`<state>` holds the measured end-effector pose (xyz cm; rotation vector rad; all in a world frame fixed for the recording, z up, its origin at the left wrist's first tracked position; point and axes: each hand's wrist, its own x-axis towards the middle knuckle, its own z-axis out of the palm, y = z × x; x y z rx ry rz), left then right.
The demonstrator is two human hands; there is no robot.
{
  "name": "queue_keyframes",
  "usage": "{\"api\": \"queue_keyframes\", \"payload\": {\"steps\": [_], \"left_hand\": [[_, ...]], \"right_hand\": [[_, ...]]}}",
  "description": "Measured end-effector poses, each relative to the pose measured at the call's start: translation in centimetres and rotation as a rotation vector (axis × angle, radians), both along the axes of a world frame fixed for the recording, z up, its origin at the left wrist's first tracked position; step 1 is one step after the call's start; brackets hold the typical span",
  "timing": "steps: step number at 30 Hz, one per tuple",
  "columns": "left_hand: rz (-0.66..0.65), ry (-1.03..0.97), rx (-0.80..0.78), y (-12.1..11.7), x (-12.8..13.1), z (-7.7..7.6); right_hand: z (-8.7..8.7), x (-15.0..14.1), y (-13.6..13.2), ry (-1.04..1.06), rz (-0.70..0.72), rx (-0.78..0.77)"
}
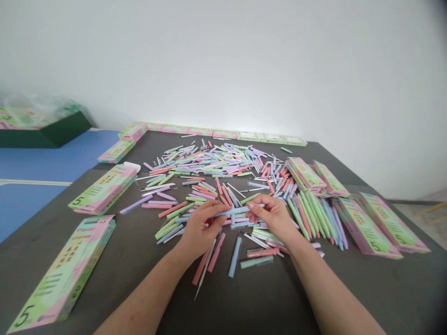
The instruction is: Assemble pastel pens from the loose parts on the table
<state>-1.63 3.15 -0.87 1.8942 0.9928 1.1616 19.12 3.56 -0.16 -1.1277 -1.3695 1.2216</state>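
Both hands hold a light blue pen level above the pile, one at each end. My left hand pinches its left end between thumb and fingers. My right hand grips the right end with thumb and fingertips. Beneath them lies a wide pile of loose pastel pen parts in blue, green, purple and coral, with thin white refills among them. A blue pen piece and a coral pen piece lie near my wrists. To the right of my right hand, a row of whole-looking pens lies side by side.
Printed pen boxes stand left, front left and right. More boxes line the dark table's back edge by the white wall. At far left, a dark green box with plastic bags rests on a blue surface.
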Motion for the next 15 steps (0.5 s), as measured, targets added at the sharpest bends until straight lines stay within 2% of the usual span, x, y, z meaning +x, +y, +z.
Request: {"api": "queue_keyframes", "payload": {"steps": [8, 15], "left_hand": [[-0.008, 0.010, -0.028, 0.24, -0.10, -0.23], [-0.009, 0.000, -0.057, 0.54, -0.18, -0.53]], "right_hand": [[-0.27, -0.11, 0.03, -0.195, 0.007, -0.035], [-0.03, -0.35, 0.03, -0.219, -0.016, -0.077]]}}
